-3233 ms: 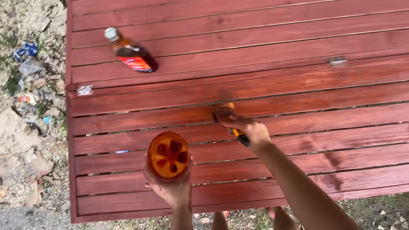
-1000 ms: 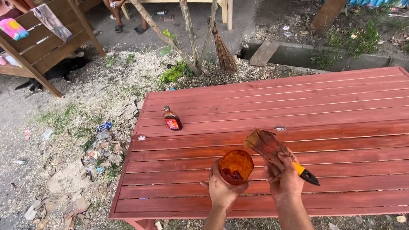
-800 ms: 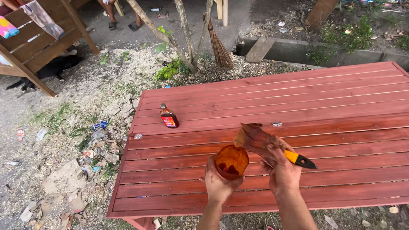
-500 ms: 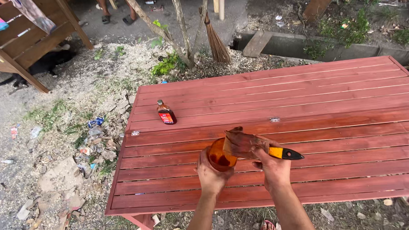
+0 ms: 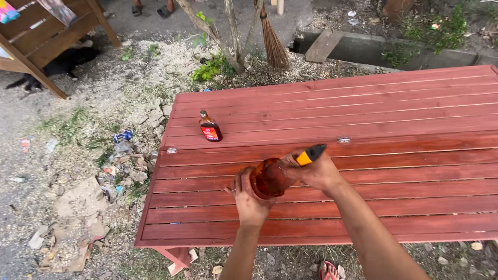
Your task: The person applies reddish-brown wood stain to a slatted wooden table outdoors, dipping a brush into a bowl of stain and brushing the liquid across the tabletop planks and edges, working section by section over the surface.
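Amber glass is glinting in the person's left hand [image 5: 250, 199], whose grip is closing around a round jar [image 5: 268, 179] tilted above the red slatted table [image 5: 406, 206]. Just right of it, the right hand [image 5: 316, 172] is wrapping its grip around an orange-and-black handled tool [image 5: 310, 154] pressed to the jar. Farther off and left of both hands, a small brown bottle [image 5: 209, 126] is standing upright on the table. Beyond the table, a broom [image 5: 272, 42] is leaning by a thin tree.
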